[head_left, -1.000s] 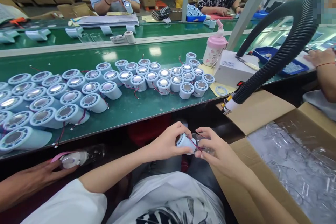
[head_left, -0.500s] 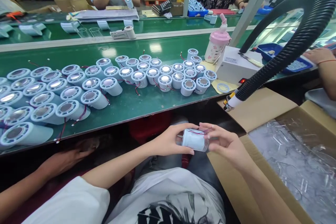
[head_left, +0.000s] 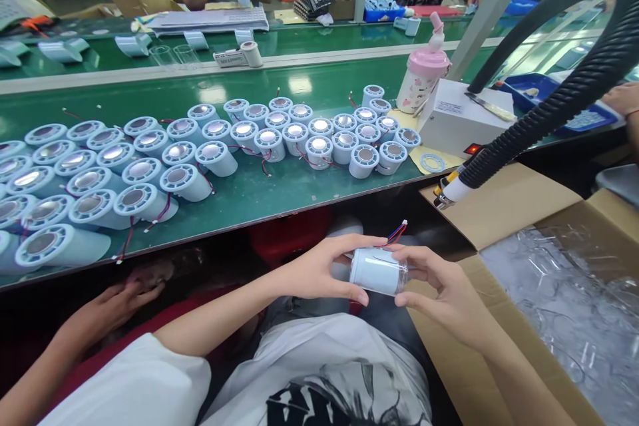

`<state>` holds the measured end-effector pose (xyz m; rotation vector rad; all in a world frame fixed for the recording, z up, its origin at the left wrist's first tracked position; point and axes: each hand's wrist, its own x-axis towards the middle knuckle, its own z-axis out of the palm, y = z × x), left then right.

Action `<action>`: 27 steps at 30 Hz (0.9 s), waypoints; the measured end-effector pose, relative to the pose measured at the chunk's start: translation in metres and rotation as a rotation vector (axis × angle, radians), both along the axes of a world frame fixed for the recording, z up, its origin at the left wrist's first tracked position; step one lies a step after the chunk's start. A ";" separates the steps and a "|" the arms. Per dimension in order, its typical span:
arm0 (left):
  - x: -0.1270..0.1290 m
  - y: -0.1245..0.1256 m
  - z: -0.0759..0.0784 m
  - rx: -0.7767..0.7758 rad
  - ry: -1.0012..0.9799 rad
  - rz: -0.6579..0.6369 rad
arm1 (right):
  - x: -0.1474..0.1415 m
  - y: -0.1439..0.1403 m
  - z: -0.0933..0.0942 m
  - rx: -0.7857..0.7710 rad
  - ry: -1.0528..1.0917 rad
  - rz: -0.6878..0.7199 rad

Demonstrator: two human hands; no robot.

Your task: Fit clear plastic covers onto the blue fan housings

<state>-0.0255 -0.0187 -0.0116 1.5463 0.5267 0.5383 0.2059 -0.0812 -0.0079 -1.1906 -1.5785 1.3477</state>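
Note:
Above my lap, a light blue cylinder [head_left: 377, 271] lies sideways between both hands. My left hand [head_left: 324, 269] grips its left end, thumb below and fingers on top. A clear plastic cup [head_left: 403, 277] surrounds at least the cylinder's right part, and my right hand [head_left: 444, 286] holds that end between thumb and fingers. Thin red, blue and black wires [head_left: 397, 234] with a small white plug stick up behind the cylinder. How far the cup reaches under my left fingers is hidden.
Many similar cylinders [head_left: 319, 146] with wires stand on the green bench [head_left: 249, 196]. A cardboard box [head_left: 504, 206] of clear plastic cups [head_left: 574, 319] sits at right, below a black hose [head_left: 529, 136] with a nozzle. A co-worker's hand [head_left: 114, 309] is at lower left; other people sit opposite.
The cylinder has turned slightly in my hands; its wires, lying along it before, now stick up behind. My right thumb has moved lower. The view has shifted slightly.

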 end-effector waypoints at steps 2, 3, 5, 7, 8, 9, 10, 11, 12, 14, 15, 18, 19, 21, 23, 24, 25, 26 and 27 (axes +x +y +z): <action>0.000 0.000 0.001 0.031 -0.007 -0.002 | -0.001 0.000 0.003 -0.073 0.027 -0.005; -0.001 0.000 0.002 0.046 -0.010 -0.006 | -0.001 0.000 0.004 -0.106 0.042 -0.005; -0.001 0.001 0.003 0.080 -0.011 -0.017 | -0.001 0.000 0.006 -0.159 0.075 -0.002; -0.002 0.002 0.004 0.111 -0.016 -0.027 | -0.001 0.001 0.006 -0.194 0.115 0.002; -0.002 0.002 0.004 0.121 -0.019 -0.027 | -0.001 0.001 0.006 -0.211 0.137 0.006; -0.002 0.001 0.005 0.124 -0.020 -0.026 | -0.001 0.001 0.005 -0.230 0.161 0.009; -0.003 0.001 0.006 0.116 -0.020 -0.023 | -0.001 0.002 0.005 -0.247 0.187 0.012; -0.003 0.001 0.006 0.094 -0.018 -0.020 | -0.002 0.002 0.004 -0.263 0.215 0.015; -0.003 0.000 0.006 0.056 -0.015 -0.018 | -0.002 0.003 0.002 -0.275 0.246 0.013; -0.002 0.002 0.004 -0.055 -0.026 -0.012 | -0.002 0.004 -0.004 -0.274 0.312 -0.007; 0.000 0.004 0.002 -0.118 -0.040 -0.004 | -0.003 0.005 -0.009 -0.265 0.344 -0.029; 0.014 0.017 -0.009 -0.288 -0.083 0.067 | -0.003 0.010 -0.032 -0.243 0.456 -0.174; 0.022 0.024 -0.014 -0.335 -0.086 0.103 | -0.002 0.013 -0.042 -0.239 0.496 -0.245; 0.041 0.039 -0.022 -0.405 -0.081 0.158 | 0.000 0.019 -0.061 -0.217 0.558 -0.387; 0.063 0.055 -0.028 -0.424 -0.076 0.167 | 0.005 0.028 -0.078 -0.176 0.580 -0.495; 0.074 0.062 -0.031 -0.416 -0.075 0.156 | 0.008 0.032 -0.085 -0.155 0.579 -0.529; 0.085 0.069 -0.033 -0.400 -0.074 0.139 | 0.012 0.037 -0.091 -0.139 0.580 -0.560; 0.094 0.075 -0.034 -0.382 -0.070 0.123 | 0.016 0.040 -0.095 -0.127 0.580 -0.584; 0.103 0.079 -0.035 -0.366 -0.064 0.112 | 0.020 0.043 -0.100 -0.120 0.580 -0.600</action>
